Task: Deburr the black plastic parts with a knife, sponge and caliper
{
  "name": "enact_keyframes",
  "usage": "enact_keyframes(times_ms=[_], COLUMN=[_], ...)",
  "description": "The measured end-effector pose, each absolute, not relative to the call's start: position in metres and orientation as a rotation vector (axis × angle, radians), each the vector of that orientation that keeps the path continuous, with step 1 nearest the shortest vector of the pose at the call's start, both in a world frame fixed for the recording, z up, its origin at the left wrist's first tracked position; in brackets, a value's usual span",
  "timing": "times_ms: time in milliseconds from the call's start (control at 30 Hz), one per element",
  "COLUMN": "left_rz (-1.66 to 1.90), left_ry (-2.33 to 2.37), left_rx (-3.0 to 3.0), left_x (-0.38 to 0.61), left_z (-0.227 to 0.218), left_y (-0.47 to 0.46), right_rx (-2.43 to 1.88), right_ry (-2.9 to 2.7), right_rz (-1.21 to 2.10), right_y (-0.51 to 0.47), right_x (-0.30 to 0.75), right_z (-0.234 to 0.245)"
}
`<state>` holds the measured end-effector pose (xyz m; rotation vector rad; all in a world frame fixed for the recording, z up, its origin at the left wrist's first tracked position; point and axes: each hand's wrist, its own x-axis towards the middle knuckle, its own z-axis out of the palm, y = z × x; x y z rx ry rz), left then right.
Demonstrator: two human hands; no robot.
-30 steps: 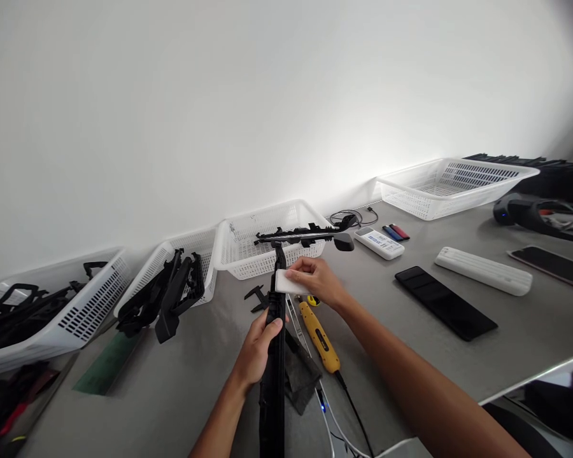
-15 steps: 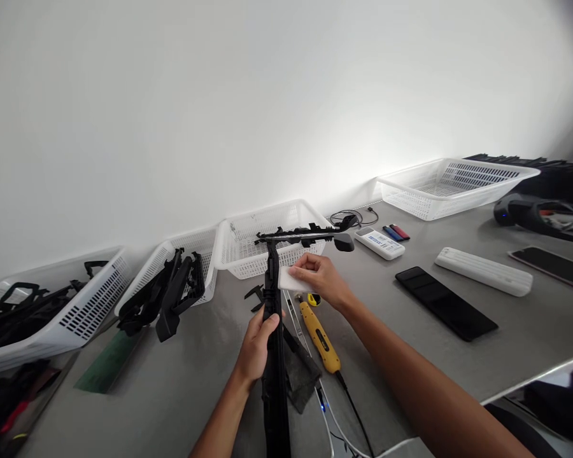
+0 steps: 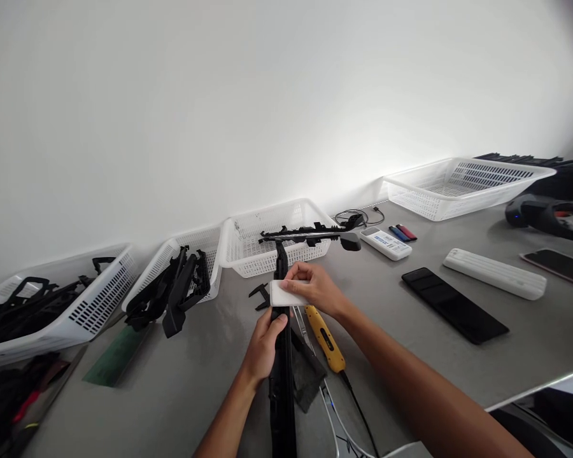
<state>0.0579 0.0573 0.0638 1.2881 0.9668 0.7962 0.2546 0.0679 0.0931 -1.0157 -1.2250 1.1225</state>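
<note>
My left hand (image 3: 263, 346) is closed around a long black plastic trim piece (image 3: 282, 394), which stands up from the near edge toward the baskets. In my right hand (image 3: 315, 287) a white rectangular pad (image 3: 286, 294) is pinched between thumb and fingers. The pad lies across the trim piece just above my left thumb and hides part of it. Beyond, more black plastic parts (image 3: 310, 235) rest across the rim of a white basket (image 3: 253, 267). A black caliper (image 3: 260, 296) lies left of the pad, and a yellow corded tool (image 3: 325, 338) lies right of the trim piece.
White baskets with black parts stand at left, one basket (image 3: 439, 207) at back right. A dark cloth (image 3: 310, 381) lies by the yellow tool. Rightward are a black phone (image 3: 453, 305), a white bar (image 3: 494, 273), a white labelled device (image 3: 386, 244) and a cable (image 3: 358, 216).
My right hand has brought the white pad left and slightly down, from beside the trim piece to across it. My left hand keeps its grip. The view has shifted a little.
</note>
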Motion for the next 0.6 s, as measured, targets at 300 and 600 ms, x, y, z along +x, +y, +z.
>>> enact_keyframes(times_ms=[300,600], left_rz=[0.802,0.831], left_ry=[0.966,0.988], left_rx=[1.288,1.298], left_x=[0.0563,0.0579], left_z=[0.0631,0.0643], left_y=[0.0603,0.0593], right_rx=[-1.094,-1.137], right_ry=[-1.259,-1.283], right_rz=[1.063,1.084], right_y=[0.071,0.073], right_x=[0.2557,0.2634], right_z=[0.0882,0.0875])
